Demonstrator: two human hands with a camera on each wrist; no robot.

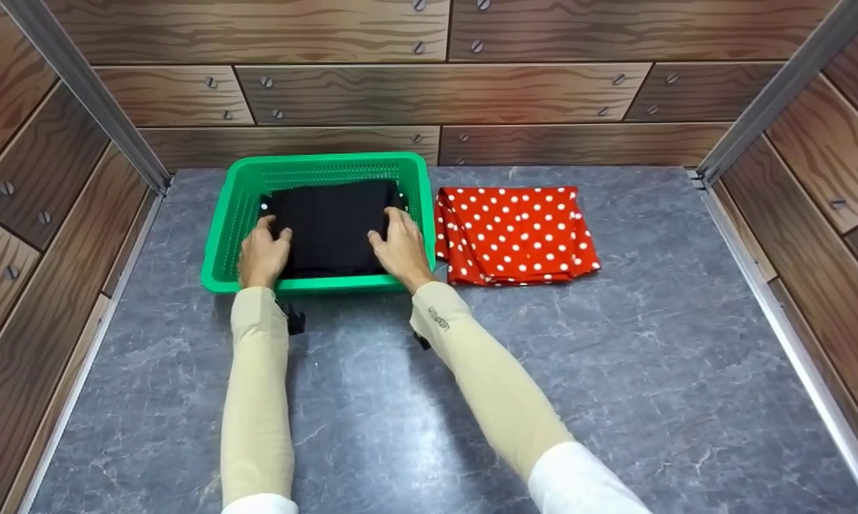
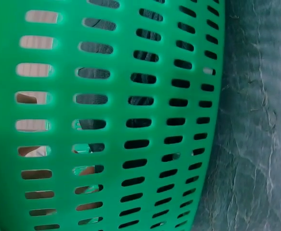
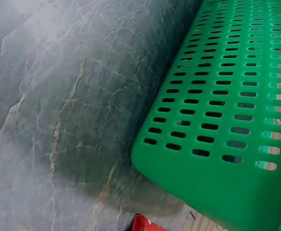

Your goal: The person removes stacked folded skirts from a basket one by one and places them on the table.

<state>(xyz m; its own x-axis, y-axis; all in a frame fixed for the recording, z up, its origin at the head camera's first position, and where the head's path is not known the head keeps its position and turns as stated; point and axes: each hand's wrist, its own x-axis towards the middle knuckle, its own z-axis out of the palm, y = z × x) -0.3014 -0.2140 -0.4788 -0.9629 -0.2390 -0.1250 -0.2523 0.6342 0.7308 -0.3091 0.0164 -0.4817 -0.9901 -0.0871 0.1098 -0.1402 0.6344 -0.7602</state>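
Note:
A folded black cloth [image 1: 332, 228] lies inside a green perforated basket [image 1: 329, 284]. My left hand [image 1: 263, 253] grips its left side, thumb over the top and fingers down at the edge. On the opposite side, my right hand [image 1: 402, 246] pinches the cloth's right edge in the same way. Both wrists cross the basket's near rim. In the left wrist view the slotted basket wall [image 2: 116, 134] fills most of the picture, with dark cloth showing through the slots. The right wrist view shows the same wall [image 3: 203, 166], and neither hand is visible there.
Right beside the basket, a folded red cloth with white dots [image 1: 515, 232] lies on the grey marbled table [image 1: 650, 371]. Wood-patterned panels [image 1: 443, 93] enclose the back and sides, with metal posts [image 1: 779, 86] at the corners.

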